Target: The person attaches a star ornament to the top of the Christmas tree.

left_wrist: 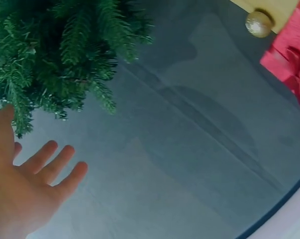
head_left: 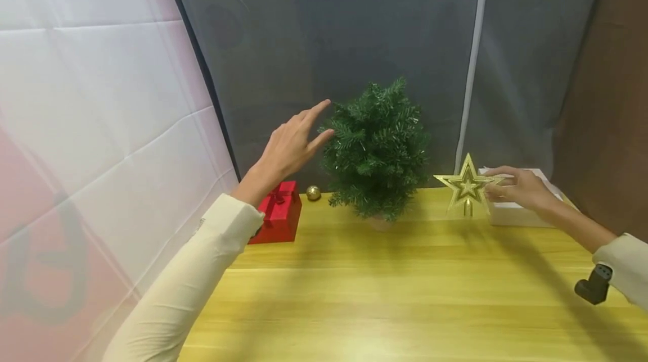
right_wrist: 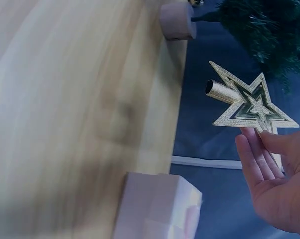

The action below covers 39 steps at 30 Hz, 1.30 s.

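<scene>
A small green artificial tree (head_left: 377,148) stands upright on a round base (right_wrist: 177,21) near the table's back edge. At the tree's upper left, the left hand (head_left: 289,145) is raised with its fingers spread and holds nothing; in the left wrist view that hand (left_wrist: 33,186) is beside the branches (left_wrist: 65,55). To the right of the tree, the right hand (head_left: 523,189) pinches one point of a gold star (head_left: 468,185) between thumb and fingers. In the right wrist view the star (right_wrist: 256,105) has a hollow tube at its bottom, and the right hand (right_wrist: 284,179) grips the opposite side from the tree.
A red gift box (head_left: 283,218) with a ribbon and a gold ball (head_left: 313,193) are left of the tree. Behind the right hand is a white box (head_left: 513,216). The wooden table (head_left: 385,306) stretches in front, with a grey curtain (head_left: 253,58) behind.
</scene>
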Tool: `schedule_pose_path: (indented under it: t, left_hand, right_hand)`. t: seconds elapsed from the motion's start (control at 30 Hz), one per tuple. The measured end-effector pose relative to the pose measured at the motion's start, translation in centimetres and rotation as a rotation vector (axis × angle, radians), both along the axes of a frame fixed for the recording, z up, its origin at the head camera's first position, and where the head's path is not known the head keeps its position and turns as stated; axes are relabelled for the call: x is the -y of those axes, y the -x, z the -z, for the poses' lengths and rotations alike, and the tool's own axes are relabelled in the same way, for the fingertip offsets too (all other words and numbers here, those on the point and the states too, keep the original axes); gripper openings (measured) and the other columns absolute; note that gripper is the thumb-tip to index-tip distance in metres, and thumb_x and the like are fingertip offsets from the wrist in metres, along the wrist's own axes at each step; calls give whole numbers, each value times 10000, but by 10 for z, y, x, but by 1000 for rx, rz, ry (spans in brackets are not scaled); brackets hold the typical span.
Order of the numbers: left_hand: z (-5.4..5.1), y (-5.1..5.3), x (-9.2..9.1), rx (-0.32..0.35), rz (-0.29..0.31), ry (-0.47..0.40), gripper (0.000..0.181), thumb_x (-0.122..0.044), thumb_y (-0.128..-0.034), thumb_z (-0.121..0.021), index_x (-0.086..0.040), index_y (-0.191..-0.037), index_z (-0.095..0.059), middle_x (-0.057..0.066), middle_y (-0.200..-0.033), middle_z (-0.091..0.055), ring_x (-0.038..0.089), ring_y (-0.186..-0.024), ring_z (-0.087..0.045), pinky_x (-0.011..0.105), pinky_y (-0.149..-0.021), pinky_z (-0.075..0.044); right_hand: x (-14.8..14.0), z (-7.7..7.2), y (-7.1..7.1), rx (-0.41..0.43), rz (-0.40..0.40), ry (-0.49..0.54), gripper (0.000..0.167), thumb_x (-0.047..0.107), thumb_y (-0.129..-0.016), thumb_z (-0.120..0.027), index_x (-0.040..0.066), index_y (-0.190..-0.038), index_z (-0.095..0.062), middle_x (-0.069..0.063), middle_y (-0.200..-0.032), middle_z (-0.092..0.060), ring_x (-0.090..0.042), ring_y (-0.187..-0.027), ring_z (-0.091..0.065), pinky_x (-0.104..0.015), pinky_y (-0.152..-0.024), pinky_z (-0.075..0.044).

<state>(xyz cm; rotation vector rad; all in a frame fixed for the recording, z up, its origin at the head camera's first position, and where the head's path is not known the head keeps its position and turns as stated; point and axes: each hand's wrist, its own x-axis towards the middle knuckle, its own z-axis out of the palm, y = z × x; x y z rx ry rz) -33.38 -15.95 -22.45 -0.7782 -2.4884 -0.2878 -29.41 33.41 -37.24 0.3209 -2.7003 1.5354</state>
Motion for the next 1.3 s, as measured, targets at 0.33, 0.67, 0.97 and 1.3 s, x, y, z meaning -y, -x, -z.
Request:
schedule_pose_path:
  t: [0.33,0.67,0.97,1.3]
  left_hand:
    - [-8,11,-16,105,134,-129,648,-436,-1053,-598,-280,-1630,-347,115,-1429,-632,319,-1150,-667,521,-948,-537]
    - [-8,23,-26,176,229,-279,562,-309,-1017,-698,-219,-1541,-516,153,-1359,-665,341,-1180,-648,504,-982,-528]
    - [-4,27,-31,191,242,-280,486,-317,-1019,-696,-194,-1478,-595,96,-1428,-630,289,-1254,-628,471,-1039,-510]
    - [1,31,-30,210,213,-313,431,-349,-1000,-719,-227,-1408,-657,60,-1365,-675,254,-1228,-642,465,-1029,-517]
  right_hand:
    - [-4,-52,6,-66,64,0,506,157,-1037,-666,-82,-1442,-479,-175,-1061,-773,-63,-821,-756,-195,-759,-589]
    - [4,-110,17,-158,105,22,443,145,-1028,-677,-31,-1408,-532,135,-903,-783,-26,-772,-749,-157,-745,-575]
    - [22,-153,28,-226,93,137,323,41,-996,-690,45,-1311,-617,141,-847,-768,-53,-730,-755,-208,-701,-601]
    - [43,-193,34,-255,51,194,328,50,-983,-710,87,-1303,-645,108,-855,-778,-74,-731,-763,-185,-710,-592]
